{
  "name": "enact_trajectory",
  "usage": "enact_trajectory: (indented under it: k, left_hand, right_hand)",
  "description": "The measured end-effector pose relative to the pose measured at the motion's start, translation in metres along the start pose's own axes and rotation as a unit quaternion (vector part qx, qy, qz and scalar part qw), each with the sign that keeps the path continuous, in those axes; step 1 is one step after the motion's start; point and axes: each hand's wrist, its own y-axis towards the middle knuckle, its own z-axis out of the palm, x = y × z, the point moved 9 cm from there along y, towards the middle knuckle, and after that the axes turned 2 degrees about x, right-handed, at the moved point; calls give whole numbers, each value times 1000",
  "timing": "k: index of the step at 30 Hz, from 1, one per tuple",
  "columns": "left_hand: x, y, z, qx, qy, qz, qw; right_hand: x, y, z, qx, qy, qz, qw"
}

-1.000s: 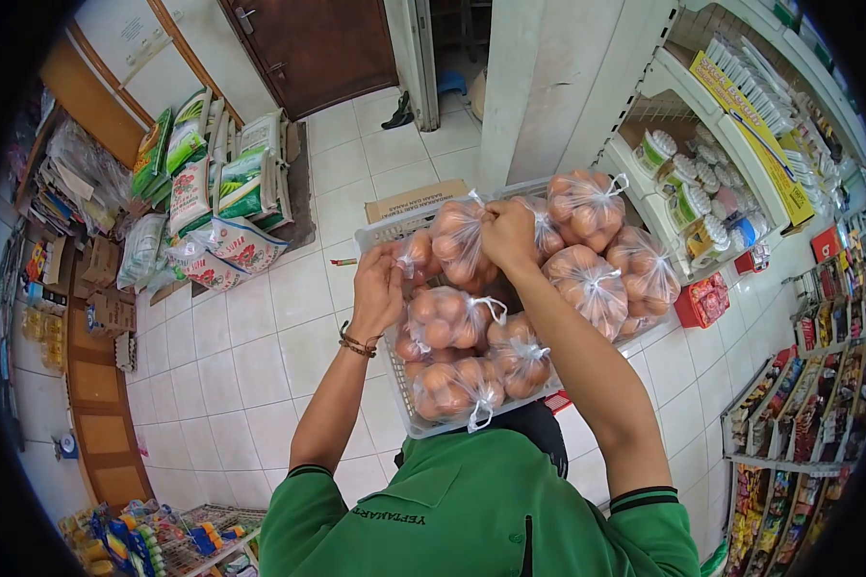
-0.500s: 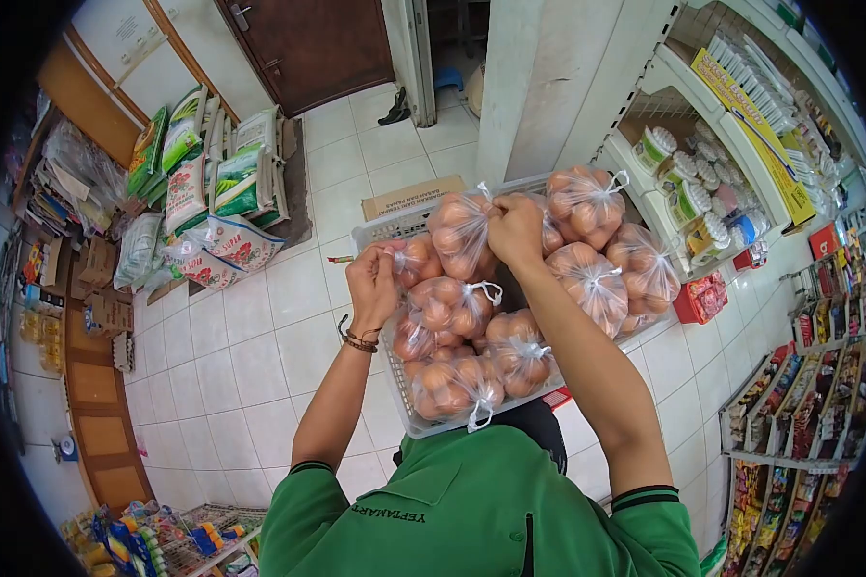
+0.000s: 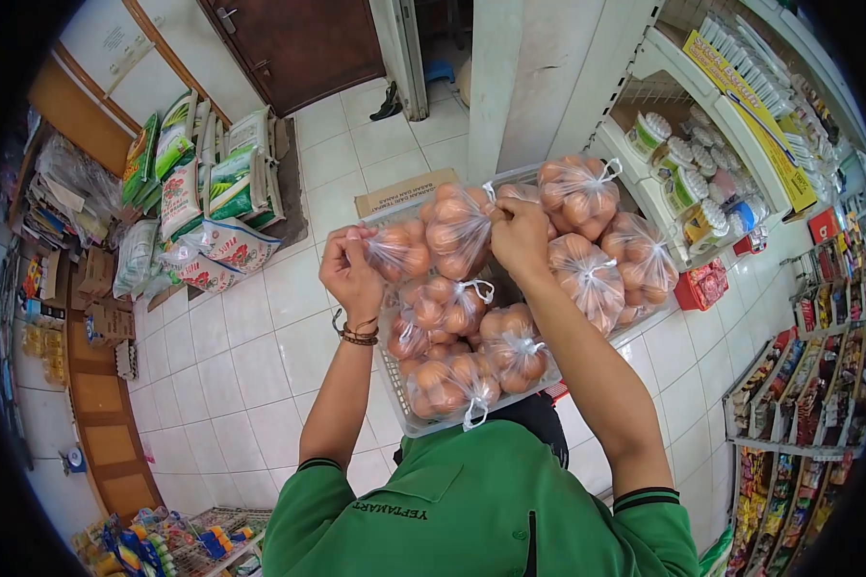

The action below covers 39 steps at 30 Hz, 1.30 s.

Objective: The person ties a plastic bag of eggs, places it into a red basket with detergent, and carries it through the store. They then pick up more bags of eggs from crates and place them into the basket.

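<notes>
A pale plastic crate [image 3: 391, 399] holds several clear, knotted bags of brown eggs. My left hand [image 3: 352, 274] is closed on the gathered top of an egg bag [image 3: 400, 250] at the crate's back left corner. Beside it stands another egg bag [image 3: 455, 231], upright with its knot up. My right hand [image 3: 520, 236] has its fingers closed at that bag's knotted top. More knotted egg bags lie in front of my hands and right of my right wrist. The palm side of my right hand is hidden.
A flat cardboard piece [image 3: 406, 192] is behind the crate. Stacked sacks [image 3: 245, 183] stand at the back left. A white shelf [image 3: 635, 163] with tubs of cotton buds and a red box [image 3: 702, 286] are close on the right. Snack racks [image 3: 789, 394] stand farther right.
The bag at my left hand has risen and shows more fully. My left hand has moved slightly left and up. My right hand stays at the neighbouring bag's top.
</notes>
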Motion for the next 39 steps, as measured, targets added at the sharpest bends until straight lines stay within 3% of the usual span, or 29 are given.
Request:
enact_trajectory:
  k: [6, 8, 10, 13, 14, 16, 17, 20, 24, 28, 30, 34, 39]
  left_hand:
    - [-53, 27, 4, 19, 72, 61, 995]
    - [-77, 32, 16, 91, 90, 105, 986]
    - [-102, 42, 20, 121, 100, 87, 984]
    - [-119, 51, 45, 276, 95, 28, 956]
    - [-127, 55, 47, 276, 96, 28, 956]
    - [-113, 40, 72, 423, 51, -126, 896]
    - [-108, 30, 77, 448, 40, -180, 875]
    - [-113, 1, 92, 475, 31, -230, 849]
    - [-122, -37, 96, 477, 81, -145, 863]
    - [-134, -66, 99, 454, 77, -166, 872]
    - [-137, -76, 101, 476, 91, -109, 868]
    - [-143, -95, 103, 493, 80, -156, 852]
    - [-155, -99, 100, 505, 60, -130, 851]
  right_hand:
    - [3, -2, -2, -6, 9, -5, 1000]
    - [3, -2, -1, -6, 11, -4, 1000]
    - [4, -2, -1, -6, 13, -1, 1000]
    - [4, -2, 0, -2, 12, -3, 1000]
    - [4, -2, 0, -3, 17, -6, 1000]
    - [5, -2, 1, -3, 23, -11, 1000]
    - [4, -3, 1, 0, 20, -7, 1000]
    - [2, -1, 1, -7, 23, -12, 1000]
    - [0, -1, 1, -15, 10, -23, 1000]
    - [-5, -1, 3, -16, 9, -13, 1000]
    - [-3, -1, 2, -21, 15, -11, 1000]
    - [-6, -3, 2, -9, 30, 10, 999]
    - [-5, -2, 4, -22, 7, -29, 999]
